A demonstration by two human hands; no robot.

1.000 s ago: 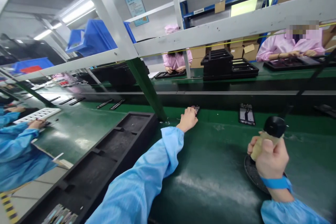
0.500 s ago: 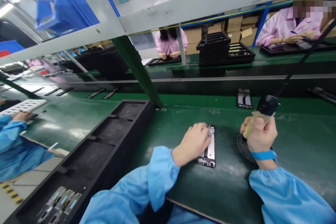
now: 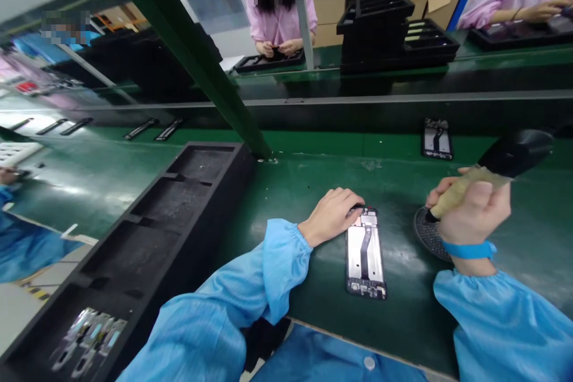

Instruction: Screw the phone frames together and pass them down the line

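An opened phone point(image 3: 367, 253) lies flat on the green bench, its silver plate, dark ribbon cable and small boards showing. My left hand point(image 3: 333, 215) is closed at its upper left corner, fingers together and bent over the edge; the fingertips are partly hidden. My right hand point(image 3: 477, 212) is wrapped around an electric screwdriver point(image 3: 461, 194) with a yellowish wrapped grip and a black rear end. The screwdriver leans to the right, its front end down at a round black mesh-like dish point(image 3: 430, 236). What is in the dish is too small to tell.
A long black compartment tray point(image 3: 179, 250) stands on my left, with several metal parts point(image 3: 92, 334) in its nearest compartment. Another opened phone point(image 3: 437, 140) lies farther back. A green post point(image 3: 215, 77) rises behind the tray. Co-workers in pink point(image 3: 282, 21) sit opposite.
My left hand has shifted off the phone's middle to its upper left, uncovering the plate. The screwdriver's rear end has tipped right and lower. The camera view has tilted downward.
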